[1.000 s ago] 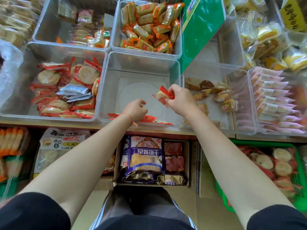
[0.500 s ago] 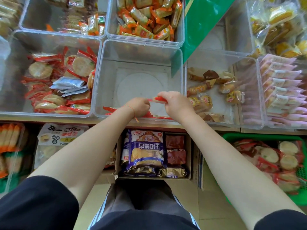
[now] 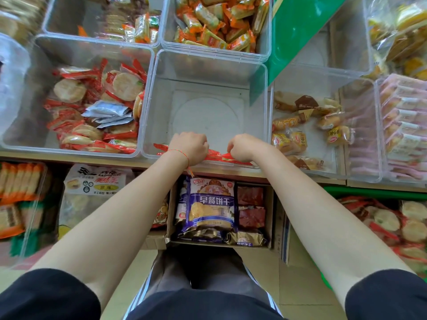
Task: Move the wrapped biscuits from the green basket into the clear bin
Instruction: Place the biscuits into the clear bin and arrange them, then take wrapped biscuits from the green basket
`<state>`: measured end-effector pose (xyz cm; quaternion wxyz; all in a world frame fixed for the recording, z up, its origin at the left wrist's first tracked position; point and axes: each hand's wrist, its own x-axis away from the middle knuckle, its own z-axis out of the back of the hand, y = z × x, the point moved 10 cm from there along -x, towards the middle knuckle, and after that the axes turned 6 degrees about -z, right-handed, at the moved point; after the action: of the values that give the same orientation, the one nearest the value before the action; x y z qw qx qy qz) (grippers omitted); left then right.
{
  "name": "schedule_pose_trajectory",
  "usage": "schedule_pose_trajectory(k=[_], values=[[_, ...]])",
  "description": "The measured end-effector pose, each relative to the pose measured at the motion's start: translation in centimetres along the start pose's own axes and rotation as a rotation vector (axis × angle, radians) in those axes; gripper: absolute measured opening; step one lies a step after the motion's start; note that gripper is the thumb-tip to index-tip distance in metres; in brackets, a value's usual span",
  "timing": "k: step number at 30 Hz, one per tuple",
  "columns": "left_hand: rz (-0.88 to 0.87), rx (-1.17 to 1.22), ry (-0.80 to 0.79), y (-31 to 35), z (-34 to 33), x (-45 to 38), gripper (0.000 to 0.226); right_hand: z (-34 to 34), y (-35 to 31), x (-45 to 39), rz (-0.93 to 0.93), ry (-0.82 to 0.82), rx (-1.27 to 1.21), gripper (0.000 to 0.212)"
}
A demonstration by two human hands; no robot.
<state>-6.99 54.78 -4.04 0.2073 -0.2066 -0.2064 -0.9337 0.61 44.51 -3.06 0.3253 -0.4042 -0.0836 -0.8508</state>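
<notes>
Head view: inside the clear bin (image 3: pixel 209 72), at its near wall, your left hand (image 3: pixel 190 145) and right hand (image 3: pixel 241 146) each pinched red-wrapped biscuits (image 3: pixel 216 155).

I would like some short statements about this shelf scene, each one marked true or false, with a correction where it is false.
1. Both hands, left hand and right hand, are at the near wall of the middle clear plastic bin. True.
2. The far part of that bin's floor is covered with packets. False: it is bare; the red-wrapped round biscuits lie only along the near wall.
3. The green plastic basket is empty. False: it holds red-wrapped biscuits.
4. A thin red string circles the left wrist. True.
5. The bin of orange-wrapped packets stands nearer than the middle bin. False: it stands behind it.
</notes>
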Motion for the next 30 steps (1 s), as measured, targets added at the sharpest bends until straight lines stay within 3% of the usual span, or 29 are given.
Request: schedule_pose_trajectory(k=[4, 7, 9, 13, 17, 21, 30], values=[[0.04, 0.086, -0.15, -1.1, -1.4, 0.9, 0.04, 1.4, 0.6, -0.1, -0.011, 0.16, -0.171, 0.037], [0.004, 0.148, -0.169, -0.9, -1.0, 1.4, 0.041, 2.8, 0.7, 0.9, 0.006, 0.285, -0.289, 0.035], [-0.012, 0.154, -0.1, -0.6, 0.1, 2.1, 0.041, 3.6, 0.4, 2.3, 0.038, 0.364, -0.348, 0.033], [-0.116, 0.238, 0.23, 1.8, 4.7, 4.7, 0.031, 4.8, 0.7, 6.4, 0.067, 0.58, -0.479, 0.028], [-0.237, 0.418, 0.287, 6.1, 6.2, 6.4, 0.026, 3.8, 3.3, 11.4, -0.014, 0.783, -0.616, 0.027], [-0.348, 0.5, 0.24, 11.2, 4.9, 6.2, 0.023, -0.1, 8.3, 14.3, -0.226, 0.774, -0.691, 0.027], [-0.486, 0.45, -0.095, 21.8, -3.9, 8.4, 0.022, -10.9, 19.7, 18.8, -0.498, 0.586, -0.788, 0.028]])
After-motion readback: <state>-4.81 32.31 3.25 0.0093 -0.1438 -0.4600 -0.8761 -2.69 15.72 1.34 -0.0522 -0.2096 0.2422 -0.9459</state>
